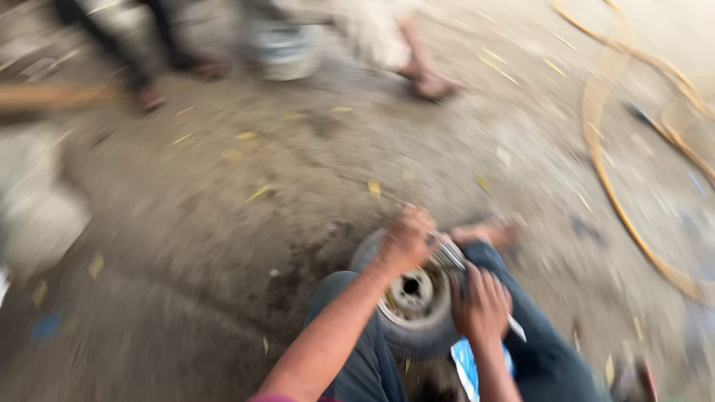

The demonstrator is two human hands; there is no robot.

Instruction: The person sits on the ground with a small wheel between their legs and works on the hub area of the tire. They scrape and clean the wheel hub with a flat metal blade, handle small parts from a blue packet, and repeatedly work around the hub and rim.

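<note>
A small rubber tyre (417,339) on a metal wheel hub (411,290) lies on the ground between my knees. My left hand (406,240) presses on the far rim of the wheel, fingers closed over the tyre's edge. My right hand (480,307) grips a long metal lever (456,260) that runs across the right side of the rim, its shiny tip sticking out below the hand. My legs in dark trousers flank the wheel. The picture is motion-blurred.
Bare dusty ground with scattered yellow scraps. An orange hose (618,201) loops along the right. At the top stand other people's feet (432,85) and a pale bucket (287,48). A blue-and-white object (465,365) lies under my right leg.
</note>
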